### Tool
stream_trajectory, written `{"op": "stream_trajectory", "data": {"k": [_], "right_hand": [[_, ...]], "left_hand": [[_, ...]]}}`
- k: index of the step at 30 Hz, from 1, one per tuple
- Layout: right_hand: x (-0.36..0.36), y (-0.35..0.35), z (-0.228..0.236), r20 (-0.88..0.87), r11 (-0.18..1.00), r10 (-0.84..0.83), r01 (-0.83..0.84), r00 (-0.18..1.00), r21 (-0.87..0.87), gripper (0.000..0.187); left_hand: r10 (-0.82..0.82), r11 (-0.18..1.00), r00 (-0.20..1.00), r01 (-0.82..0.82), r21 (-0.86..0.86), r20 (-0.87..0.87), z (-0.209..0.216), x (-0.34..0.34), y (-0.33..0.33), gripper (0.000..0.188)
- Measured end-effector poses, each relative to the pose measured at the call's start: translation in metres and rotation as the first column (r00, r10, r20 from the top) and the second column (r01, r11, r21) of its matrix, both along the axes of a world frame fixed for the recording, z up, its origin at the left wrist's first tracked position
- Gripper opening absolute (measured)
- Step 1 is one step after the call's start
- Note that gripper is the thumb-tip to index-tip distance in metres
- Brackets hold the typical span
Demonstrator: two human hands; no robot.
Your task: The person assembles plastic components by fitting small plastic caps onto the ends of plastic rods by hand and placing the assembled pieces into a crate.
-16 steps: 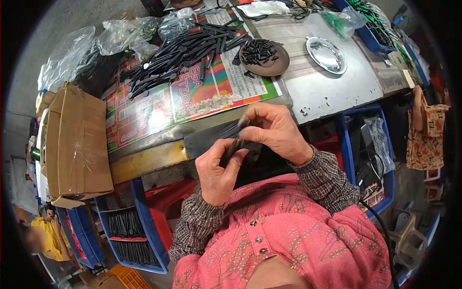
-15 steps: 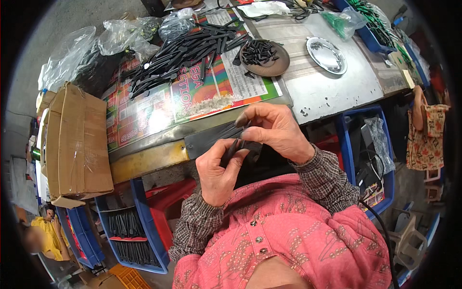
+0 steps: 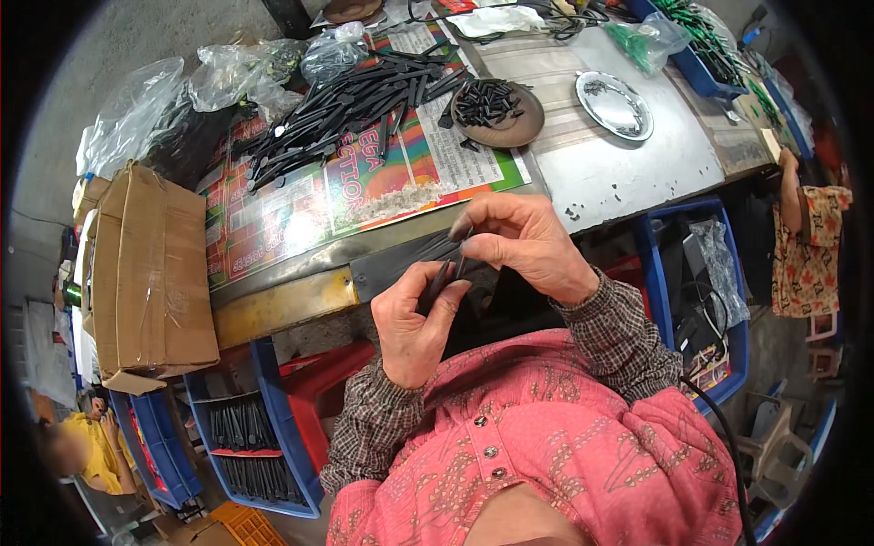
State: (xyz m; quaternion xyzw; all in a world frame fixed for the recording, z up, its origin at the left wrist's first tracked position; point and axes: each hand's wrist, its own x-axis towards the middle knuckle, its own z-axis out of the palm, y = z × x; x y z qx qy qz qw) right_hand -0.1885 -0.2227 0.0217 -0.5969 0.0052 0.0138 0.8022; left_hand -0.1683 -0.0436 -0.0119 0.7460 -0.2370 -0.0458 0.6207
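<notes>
At the table's front edge, my left hand (image 3: 410,326) is closed, thumb and fingers pinching a slim black strip (image 3: 437,284) that points upward. Close against it, my right hand (image 3: 533,247) pinches with thumb and forefinger at the strip's upper end, where a thin dark part shows between the two hands. The fingertips hide most of the strip, so its exact kind is not clear. Beyond the hands, a large heap of long, flat black strips (image 3: 350,114) lies on the printed board (image 3: 300,205). A brown round dish (image 3: 526,132) holds many short black tubular pieces.
A silver plate (image 3: 628,126) with small bits stands right of the dish. At left is a cardboard box (image 3: 164,273); plastic bags (image 3: 137,109) lie behind it. Blue crates (image 3: 296,455) of black strips stand below. People are at the far left and right.
The view has shifted slightly. My hands keep nearly the same place and pinch, with the right fingertips marginally farther from the left, showing more of the thin dark part between them.
</notes>
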Motion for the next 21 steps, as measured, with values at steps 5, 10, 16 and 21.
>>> {"op": "stream_trajectory", "data": {"k": [5, 10, 16, 21], "right_hand": [[0.002, -0.004, -0.025, 0.138, 0.97, -0.016, 0.049, 0.99, -0.237, 0.017], [0.0, 0.002, -0.008, 0.076, 0.993, -0.022, 0.031, 0.997, -0.118, 0.013], [0.004, -0.002, -0.022, 0.141, 0.985, -0.048, 0.07, 0.989, -0.16, 0.012], [0.002, 0.001, -0.014, 0.073, 0.928, -0.033, 0.057, 0.997, -0.369, 0.013]], "left_hand": [[-0.004, 0.998, 0.999, 0.002, 0.058, 0.041, 0.002, -0.002, -0.004, 0.012], [-0.003, 0.999, 0.999, 0.001, -0.053, -0.038, -0.006, -0.001, -0.002, 0.011], [0.004, 0.999, 0.999, -0.006, 0.05, 0.035, -0.004, -0.002, -0.002, 0.013], [0.036, 0.999, 0.998, -0.037, 0.022, 0.054, -0.005, -0.001, -0.003, 0.013]]}}
